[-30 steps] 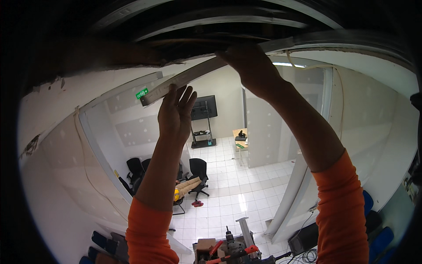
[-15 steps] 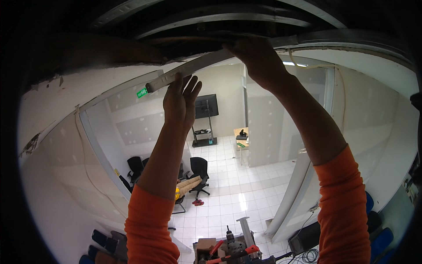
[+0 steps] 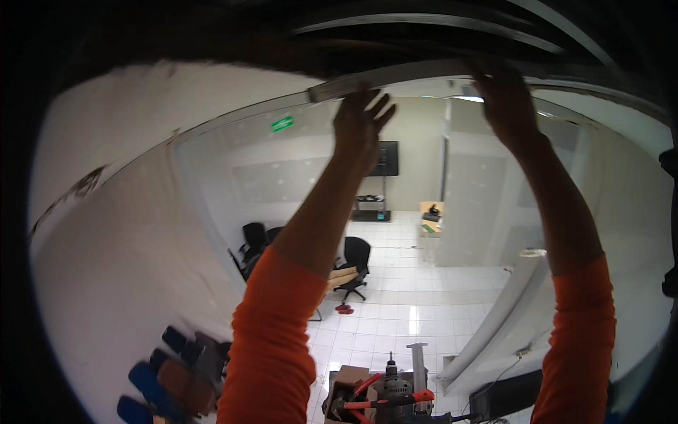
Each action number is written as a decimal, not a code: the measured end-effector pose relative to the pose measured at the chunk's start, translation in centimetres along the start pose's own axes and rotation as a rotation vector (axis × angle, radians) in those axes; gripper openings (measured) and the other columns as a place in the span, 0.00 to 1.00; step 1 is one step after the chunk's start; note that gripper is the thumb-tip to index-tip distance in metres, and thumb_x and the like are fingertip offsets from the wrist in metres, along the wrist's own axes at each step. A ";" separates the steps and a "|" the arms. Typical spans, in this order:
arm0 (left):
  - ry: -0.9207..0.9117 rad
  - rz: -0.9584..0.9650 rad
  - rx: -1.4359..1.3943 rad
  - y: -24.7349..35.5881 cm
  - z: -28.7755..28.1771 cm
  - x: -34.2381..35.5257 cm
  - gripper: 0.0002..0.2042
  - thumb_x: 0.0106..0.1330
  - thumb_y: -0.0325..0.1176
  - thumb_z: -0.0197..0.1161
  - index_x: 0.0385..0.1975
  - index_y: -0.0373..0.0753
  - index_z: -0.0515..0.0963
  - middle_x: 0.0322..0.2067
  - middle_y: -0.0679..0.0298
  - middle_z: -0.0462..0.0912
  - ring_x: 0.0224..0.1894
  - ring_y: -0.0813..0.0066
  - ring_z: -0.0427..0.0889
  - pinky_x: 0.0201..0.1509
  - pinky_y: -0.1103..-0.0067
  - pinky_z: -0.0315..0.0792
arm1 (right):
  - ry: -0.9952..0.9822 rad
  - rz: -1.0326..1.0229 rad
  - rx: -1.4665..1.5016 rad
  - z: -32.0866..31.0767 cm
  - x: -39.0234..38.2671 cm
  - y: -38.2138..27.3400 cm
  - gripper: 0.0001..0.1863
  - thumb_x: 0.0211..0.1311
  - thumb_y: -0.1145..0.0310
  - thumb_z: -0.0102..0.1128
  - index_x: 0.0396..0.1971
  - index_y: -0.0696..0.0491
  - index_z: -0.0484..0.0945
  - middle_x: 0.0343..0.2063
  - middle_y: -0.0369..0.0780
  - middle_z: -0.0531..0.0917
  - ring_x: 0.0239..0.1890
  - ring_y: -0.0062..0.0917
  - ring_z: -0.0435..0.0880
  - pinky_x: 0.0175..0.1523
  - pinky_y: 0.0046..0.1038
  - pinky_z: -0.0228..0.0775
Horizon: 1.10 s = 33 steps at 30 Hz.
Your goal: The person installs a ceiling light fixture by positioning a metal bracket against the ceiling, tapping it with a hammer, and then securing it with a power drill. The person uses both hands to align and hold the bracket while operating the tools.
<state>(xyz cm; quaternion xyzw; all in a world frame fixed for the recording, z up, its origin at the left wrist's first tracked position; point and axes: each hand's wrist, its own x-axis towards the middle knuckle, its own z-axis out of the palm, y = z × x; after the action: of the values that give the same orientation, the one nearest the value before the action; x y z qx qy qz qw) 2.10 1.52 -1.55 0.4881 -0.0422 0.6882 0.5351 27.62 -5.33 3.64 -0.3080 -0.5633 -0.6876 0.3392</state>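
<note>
Overhead, a long pale metal channel (image 3: 406, 75) runs along the edge of the dark ceiling opening, its left end free and a little lower than the rest. My left hand (image 3: 359, 131) is just under that end, fingers stretched and apart, with the fingertips touching or very near the channel's underside. Farther right, my right hand (image 3: 507, 102) reaches up with its fingers closed around the channel; shadow and blur hide the fingertips. Both arms are raised, in orange sleeves.
Below me are a power drill (image 3: 395, 385), red-handled pliers (image 3: 388, 401) and a cardboard box (image 3: 346, 385). Office chairs (image 3: 357, 258) and a screen on a stand (image 3: 385, 159) stand beyond on the tiled floor. Stacked chairs (image 3: 169, 374) are at lower left; a green sign (image 3: 282, 124) hangs ahead.
The channel's left end has risen and lies more level, with both hands moving along with it. My view has turned left, so the room appears shifted to the right.
</note>
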 end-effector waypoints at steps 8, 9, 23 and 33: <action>0.018 0.158 0.168 1.0 2.3 -1.5 0.18 0.77 0.39 0.55 0.56 0.31 0.68 0.53 0.52 0.75 0.56 0.56 0.80 0.58 0.66 0.82 | 0.092 0.301 0.130 -1.4 -1.5 -1.7 0.18 0.66 0.60 0.66 0.53 0.49 0.79 0.47 0.43 0.82 0.53 0.35 0.81 0.59 0.38 0.72; 0.019 0.172 0.180 1.0 2.4 -1.6 0.19 0.77 0.39 0.56 0.56 0.30 0.68 0.53 0.51 0.75 0.56 0.56 0.80 0.58 0.66 0.82 | 0.069 0.408 0.174 -1.5 -1.5 -1.9 0.18 0.66 0.56 0.67 0.49 0.51 0.81 0.44 0.42 0.85 0.49 0.33 0.84 0.58 0.35 0.74; -0.018 0.187 0.172 0.8 2.9 0.3 0.20 0.77 0.41 0.54 0.57 0.29 0.69 0.49 0.51 0.78 0.53 0.59 0.81 0.55 0.68 0.83 | -0.069 1.368 1.493 0.1 0.1 -4.0 0.53 0.61 0.32 0.60 0.72 0.59 0.56 0.53 0.50 0.81 0.49 0.32 0.84 0.46 0.28 0.78; -0.073 0.231 0.165 1.1 2.9 1.4 0.15 0.76 0.39 0.57 0.51 0.34 0.75 0.41 0.59 0.82 0.47 0.67 0.84 0.48 0.72 0.84 | 0.019 1.327 1.739 1.8 1.8 -5.9 0.44 0.69 0.42 0.58 0.72 0.57 0.54 0.56 0.49 0.80 0.53 0.34 0.83 0.48 0.28 0.80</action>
<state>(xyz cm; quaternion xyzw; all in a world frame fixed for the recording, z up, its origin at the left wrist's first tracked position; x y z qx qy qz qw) 3.10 0.34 1.42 0.5470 -0.0609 0.7280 0.4087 21.86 -3.01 2.06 -0.1999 -0.5756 0.2625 0.7482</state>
